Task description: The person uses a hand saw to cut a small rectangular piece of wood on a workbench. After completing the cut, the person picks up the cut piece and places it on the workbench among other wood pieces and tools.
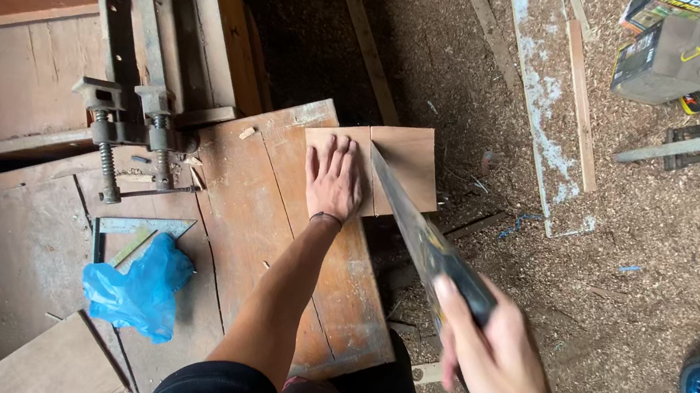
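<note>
Left hand [333, 178] flat on board [408, 164]; right hand [494, 369] grips saw [418, 228].

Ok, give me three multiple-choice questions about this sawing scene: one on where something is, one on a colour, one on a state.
1. Where does the left hand rest?
A. flat on the thin wooden board
B. on the bar clamps
C. on the floor

2. What colour is the crumpled plastic bag?
A. red
B. blue
C. white

3. What is the right hand doing?
A. hanging open
B. gripping the handsaw by its handle
C. holding a square

Answers: 1 A, the palm lies spread on the board beside the blade; 2 B, the bag by the metal square is blue; 3 B, the fingers wrap the saw's dark handle.
</note>
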